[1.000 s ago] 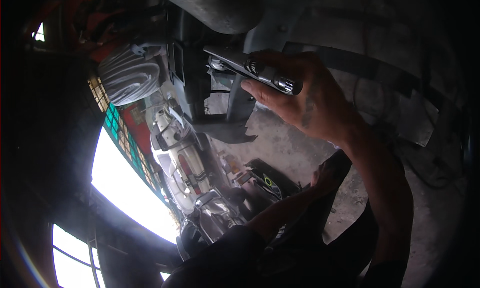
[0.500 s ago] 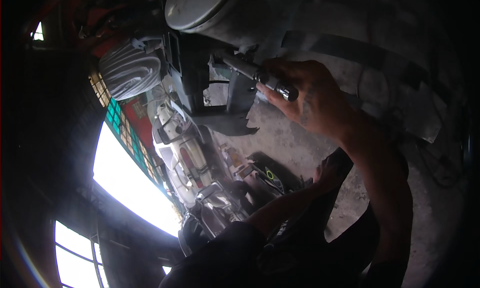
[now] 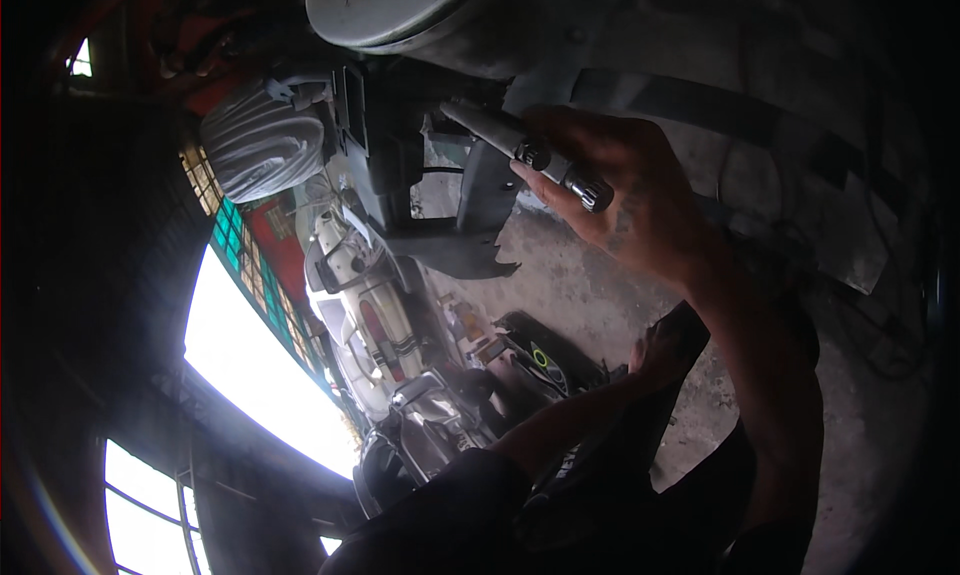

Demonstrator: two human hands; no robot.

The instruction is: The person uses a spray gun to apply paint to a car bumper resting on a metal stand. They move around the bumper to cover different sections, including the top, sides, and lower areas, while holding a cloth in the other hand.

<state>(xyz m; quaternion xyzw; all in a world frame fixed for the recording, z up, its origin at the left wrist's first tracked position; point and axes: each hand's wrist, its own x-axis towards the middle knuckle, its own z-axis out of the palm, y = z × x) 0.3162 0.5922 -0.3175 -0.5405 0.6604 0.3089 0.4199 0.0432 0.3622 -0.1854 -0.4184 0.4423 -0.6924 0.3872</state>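
My right hand point(image 3: 625, 190) is closed around what looks like a grey metal spray gun point(image 3: 490, 127) with ridged chrome knobs at its rear. Its narrow end points up and left, over a dark grey panel point(image 3: 440, 253) with a rectangular opening and a jagged lower edge. Whether the tip touches the panel, I cannot tell. Lower down, my left hand point(image 3: 657, 353) rests against my dark-clothed leg near the knee; its fingers are too dim to make out.
Above the panel is a round, pale-topped drum point(image 3: 390, 10). A grey draped cover point(image 3: 262, 140) bulges at the left. Below it stands a white motorcycle point(image 3: 375, 315) by the bright opening. Near my left arm lies a black piece with a yellow-green ring point(image 3: 541, 358). A dark curved strip point(image 3: 690, 97) crosses the upper right.
The spray gun has turned slightly, and its knobs sit a little lower and further right. The panel appears shifted slightly with the view. My left hand stays on my leg.
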